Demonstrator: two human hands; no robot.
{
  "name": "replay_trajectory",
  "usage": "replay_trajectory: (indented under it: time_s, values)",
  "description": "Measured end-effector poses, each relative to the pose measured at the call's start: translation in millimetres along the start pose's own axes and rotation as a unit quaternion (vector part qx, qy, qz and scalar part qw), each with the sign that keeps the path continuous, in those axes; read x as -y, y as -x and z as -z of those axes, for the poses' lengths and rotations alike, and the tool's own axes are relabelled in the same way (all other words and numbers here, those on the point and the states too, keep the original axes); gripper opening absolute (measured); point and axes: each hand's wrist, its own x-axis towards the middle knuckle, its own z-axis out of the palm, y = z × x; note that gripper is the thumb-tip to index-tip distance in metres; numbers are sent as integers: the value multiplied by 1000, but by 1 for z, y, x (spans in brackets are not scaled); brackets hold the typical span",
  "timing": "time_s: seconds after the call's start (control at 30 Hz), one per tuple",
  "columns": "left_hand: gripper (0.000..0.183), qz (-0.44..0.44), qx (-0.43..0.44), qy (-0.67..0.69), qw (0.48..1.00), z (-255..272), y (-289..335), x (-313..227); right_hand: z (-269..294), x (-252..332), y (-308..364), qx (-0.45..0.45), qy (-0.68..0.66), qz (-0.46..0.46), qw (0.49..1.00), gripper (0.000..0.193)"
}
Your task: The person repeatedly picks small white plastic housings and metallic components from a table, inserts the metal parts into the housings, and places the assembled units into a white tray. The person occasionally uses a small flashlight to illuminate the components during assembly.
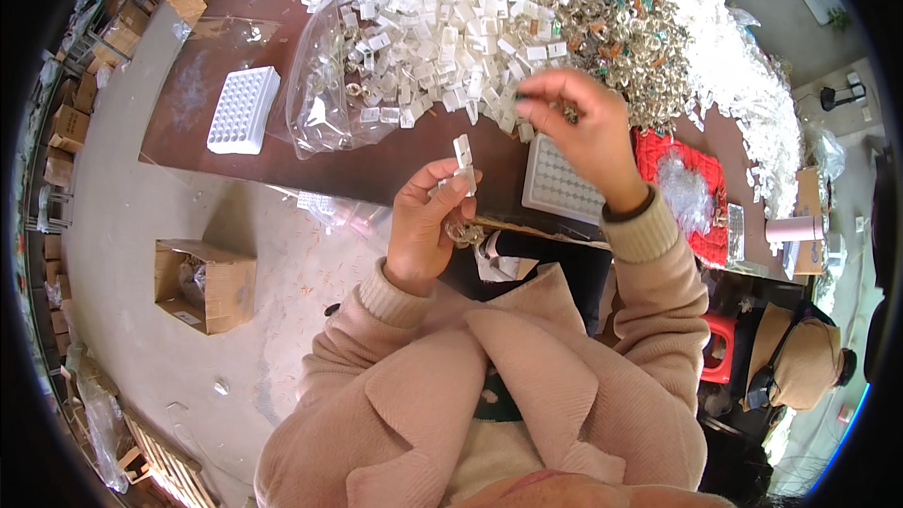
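My left hand [428, 224] grips a small white plastic clip [464, 162] upright between thumb and fingers, with a few metal rings [463, 232] tucked under the palm. My right hand [578, 127] hovers above and to the right, fingers pinched on a small metal ring [568, 113]. Behind it lie a heap of white plastic clips [451, 23] and a pile of metal rings [621, 23] on the brown table [226, 47]. A white grid tray [555, 183] sits just under my right hand.
A second white grid tray [243, 110] lies at the table's left. A clear plastic bag [329, 85] spreads under the clips. A red basket [691, 193] stands to the right. A cardboard box [205, 284] sits on the floor. Another person [800, 362] sits at lower right.
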Motion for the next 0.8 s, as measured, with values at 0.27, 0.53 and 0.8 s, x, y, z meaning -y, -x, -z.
replay_trajectory:
  time_s: [0.27,0.53,0.8]
  values:
    - [18,-32,-2,-60,998,-20,11,4,-26,25,70,-37,185,209,959,25]
    - [24,-120,-3,-101,988,-21,19,16,-33,31,90,-61,118,122,984,32]
    - [19,-113,-45,-66,990,-31,24,24,-37,36,96,-106,122,122,979,33]
